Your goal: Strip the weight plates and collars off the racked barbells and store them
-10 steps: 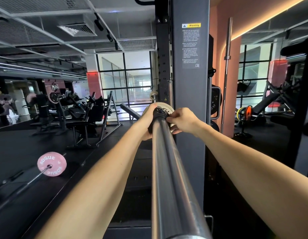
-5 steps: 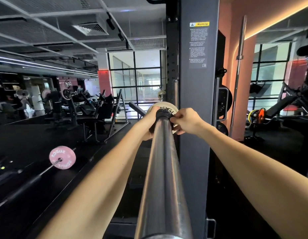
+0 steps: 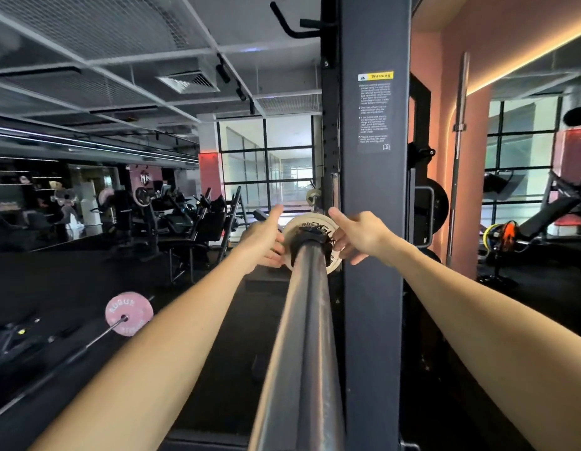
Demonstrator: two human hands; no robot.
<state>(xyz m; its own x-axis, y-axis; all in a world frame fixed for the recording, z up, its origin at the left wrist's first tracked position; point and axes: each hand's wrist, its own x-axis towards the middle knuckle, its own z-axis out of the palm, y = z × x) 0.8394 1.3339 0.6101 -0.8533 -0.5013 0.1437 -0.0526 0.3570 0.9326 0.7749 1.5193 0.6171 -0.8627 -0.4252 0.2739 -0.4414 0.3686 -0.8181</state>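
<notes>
**Both hands at the collar, fingers splayed**

Dead centre of the view sits the black collar [image 3: 312, 239], wrapped around the barbell sleeve [image 3: 303, 336] and pressed up against a small cream weight plate [image 3: 302, 224] just behind it. The sleeve runs from 6 o'clock at the bottom edge straight up the middle to that collar, thick and grey, smeared with motion blur along its length.

At 9 o'clock of the collar, the left hand [image 3: 264, 240] reaches in: thumb lifted up and away, fingers loosely spread, their tips at the plate's left rim. Whether they actually press on it, the blur won't say. At 3 o'clock, the right hand [image 3: 359, 237] mirrors it, index finger pointing up toward 11, the other fingers fanned and curling at the plate's right edge beside the collar. Neither hand is closed around anything; both are wide and loose.

Directly behind, from 12 down to 6, stands the dark rack upright [image 3: 373, 196], carrying a yellow-headed warning label [image 3: 375, 112] at 1 o'clock. Out at 8 o'clock, well apart on the black floor, a second barbell lies with a pink plate [image 3: 129, 313] on its end. Far off at 3 o'clock, a cluster of yellow and orange plates [image 3: 500, 236] sits near a bench.
</notes>
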